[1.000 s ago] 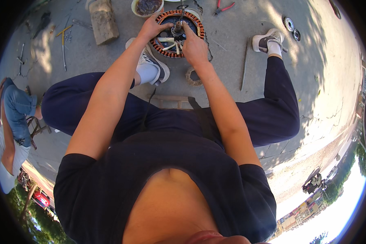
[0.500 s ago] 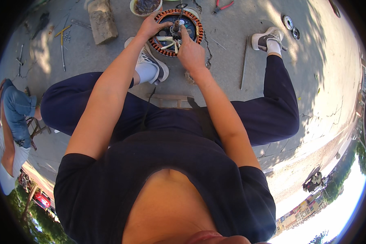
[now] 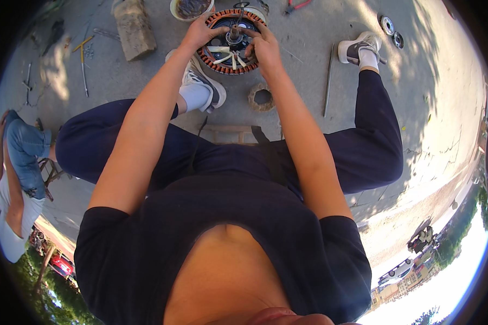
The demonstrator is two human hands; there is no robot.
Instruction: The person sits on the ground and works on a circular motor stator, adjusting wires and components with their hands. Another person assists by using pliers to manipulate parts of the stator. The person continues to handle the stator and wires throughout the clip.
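Observation:
Between my hands is a round motor stator point(image 3: 228, 66) with orange-brown copper windings around its rim. From its dark centre rises a metal shaft point(image 3: 235, 33), with a black cable looping above it and several white sleeved wires point(image 3: 232, 57) spread on the near side. My left hand point(image 3: 200, 35) is closed on the stator's left rim, its thumb reaching in toward the shaft. Gripping the right side is my right hand point(image 3: 267, 51), with thumb and fingers bent over the inner face. On the ground just nearer lies a brownish ring point(image 3: 261, 98) with a dark hole.
A tub point(image 3: 191, 10) of dark contents stands beyond the stator. Leftward lie a rough block point(image 3: 134, 30) and a yellow T-handled tool point(image 3: 83, 49). Red-handled pliers point(image 3: 298, 6), a metal rod point(image 3: 328, 81) and two round metal parts point(image 3: 391, 31) are rightward. Another person point(image 3: 21, 168) sits at far left.
My right hand has shifted from near the shaft outward to the stator's right side. The ring on the ground, mostly covered by my right arm before, now shows. My left hand stays at the left rim.

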